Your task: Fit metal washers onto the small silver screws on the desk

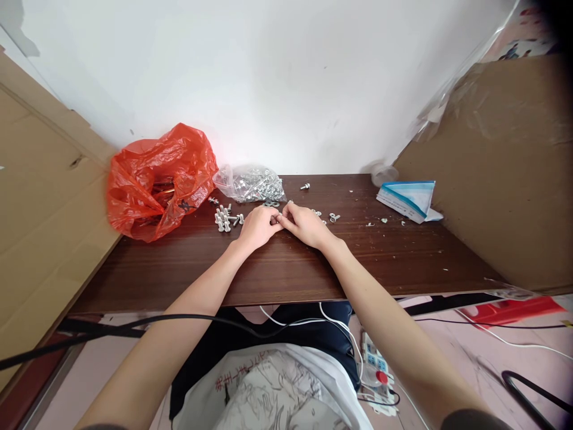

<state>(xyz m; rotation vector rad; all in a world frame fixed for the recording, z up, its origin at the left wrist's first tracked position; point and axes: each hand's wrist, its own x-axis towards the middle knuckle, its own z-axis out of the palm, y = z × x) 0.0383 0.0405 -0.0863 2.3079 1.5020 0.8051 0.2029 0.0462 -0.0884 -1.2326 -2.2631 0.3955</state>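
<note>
Both my hands rest on a dark wooden table (277, 269), fingertips meeting at its middle. My left hand (256, 227) is curled, its fingers pinched on a small metal part I cannot make out. My right hand (305, 224) is also curled, fingertips pressed against the same spot. A cluster of assembled silver bolts (225, 218) stands just left of my left hand. A clear plastic bag of silver hardware (250, 183) lies behind the hands. Loose washers and nuts (331, 217) lie right of my right hand.
A crumpled red plastic bag (159, 179) sits at the table's back left. A blue-and-white packet (408, 200) lies at the back right, and one bolt (305, 186) stands alone. Cardboard panels flank both sides. Cables and a power strip (375, 364) lie on the floor.
</note>
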